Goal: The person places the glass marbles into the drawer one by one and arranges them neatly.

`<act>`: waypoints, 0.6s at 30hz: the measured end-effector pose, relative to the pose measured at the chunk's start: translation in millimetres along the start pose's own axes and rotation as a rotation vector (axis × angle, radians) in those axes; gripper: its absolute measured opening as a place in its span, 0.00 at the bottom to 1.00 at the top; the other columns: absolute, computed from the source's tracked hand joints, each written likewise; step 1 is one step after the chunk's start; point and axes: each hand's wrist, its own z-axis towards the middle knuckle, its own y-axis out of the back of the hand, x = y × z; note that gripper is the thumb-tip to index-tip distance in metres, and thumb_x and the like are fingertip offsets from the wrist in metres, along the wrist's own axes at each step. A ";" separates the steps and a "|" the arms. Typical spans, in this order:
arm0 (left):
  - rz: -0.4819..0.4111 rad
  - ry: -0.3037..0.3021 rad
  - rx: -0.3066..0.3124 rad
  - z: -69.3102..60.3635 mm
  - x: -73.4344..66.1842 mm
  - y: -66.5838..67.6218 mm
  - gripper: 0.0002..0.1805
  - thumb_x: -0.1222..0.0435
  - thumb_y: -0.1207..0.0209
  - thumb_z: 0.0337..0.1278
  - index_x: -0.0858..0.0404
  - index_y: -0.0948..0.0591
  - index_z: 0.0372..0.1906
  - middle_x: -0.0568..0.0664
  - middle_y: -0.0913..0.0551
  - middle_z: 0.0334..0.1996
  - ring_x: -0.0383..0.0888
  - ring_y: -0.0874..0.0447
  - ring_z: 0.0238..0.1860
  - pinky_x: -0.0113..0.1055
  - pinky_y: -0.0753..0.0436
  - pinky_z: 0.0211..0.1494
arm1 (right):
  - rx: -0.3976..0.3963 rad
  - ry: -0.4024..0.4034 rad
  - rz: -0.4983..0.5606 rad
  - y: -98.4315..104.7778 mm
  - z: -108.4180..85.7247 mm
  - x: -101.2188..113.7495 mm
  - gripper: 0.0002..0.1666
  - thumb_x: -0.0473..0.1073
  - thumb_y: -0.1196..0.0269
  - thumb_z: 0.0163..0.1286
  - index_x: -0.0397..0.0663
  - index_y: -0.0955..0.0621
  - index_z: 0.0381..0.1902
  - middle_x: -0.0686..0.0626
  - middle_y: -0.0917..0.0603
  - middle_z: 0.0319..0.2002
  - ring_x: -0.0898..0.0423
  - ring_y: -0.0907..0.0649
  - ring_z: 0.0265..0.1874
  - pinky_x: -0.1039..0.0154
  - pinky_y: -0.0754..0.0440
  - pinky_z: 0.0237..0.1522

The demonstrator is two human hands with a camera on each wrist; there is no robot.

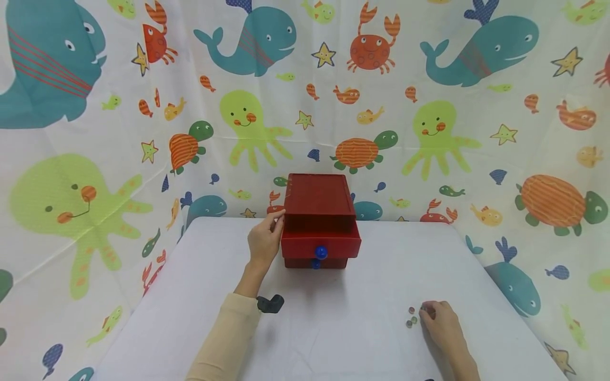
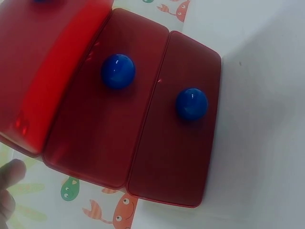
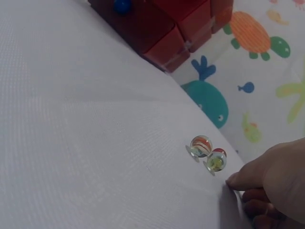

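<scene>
Three small clear glass marbles with coloured swirls (image 3: 216, 161): grouped close together on the white counter (image 1: 362, 338), just beside the right hand.

One right hand (image 1: 443, 320): low over the counter, thumb and forefinger pinching what looks to be a fourth marble, small and dark (image 1: 422, 308); remaining fingers curled under.

One left hand (image 1: 264, 241): loosely extended, fingertips at the left side of the chest near its upper front corner, seemingly steadying it; how firmly they press, cannot tell.

One glossy red box-shaped chest of drawers, apparently plastic (image 1: 316, 193): upright near the counter's far edge. Top drawer (image 1: 297, 248) pulled out, two lower drawers closed; round blue knobs (image 2: 192, 103) on the fronts.

Handling note, by judgement: picking up a marble is the step in hand. Best done with fingertips low and squeezing evenly from both sides, since smooth glass may roll; lift straight up to spare the neighbours a nudge.

Edges and room: printed sea-animal cloth (image 1: 305, 74) stands close behind the chest, leaving little depth there. The counter's right edge slants beyond the right hand. White surface alone shows between marbles and chest; the drawer's raised front lip calls for height.
</scene>
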 end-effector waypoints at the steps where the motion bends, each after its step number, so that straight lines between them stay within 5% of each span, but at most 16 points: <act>1: 0.000 0.001 0.000 -0.1 -0.2 0.4 0.10 0.65 0.38 0.66 0.59 0.12 0.48 0.50 0.27 0.13 0.35 0.41 0.16 0.28 0.42 0.18 | 0.002 0.002 0.003 0.5 0.0 0.5 0.19 0.39 0.40 0.71 0.28 0.21 0.52 0.36 0.22 0.43 0.46 0.19 0.43 0.48 0.18 0.49; 18: 0.016 -0.003 0.002 0.5 -1.4 2.0 0.10 0.65 0.39 0.67 0.59 0.12 0.48 0.50 0.26 0.13 0.35 0.42 0.15 0.29 0.42 0.18 | -0.050 0.043 0.037 15.6 -0.6 8.7 0.20 0.42 0.44 0.73 0.29 0.21 0.51 0.35 0.21 0.43 0.46 0.19 0.40 0.52 0.18 0.42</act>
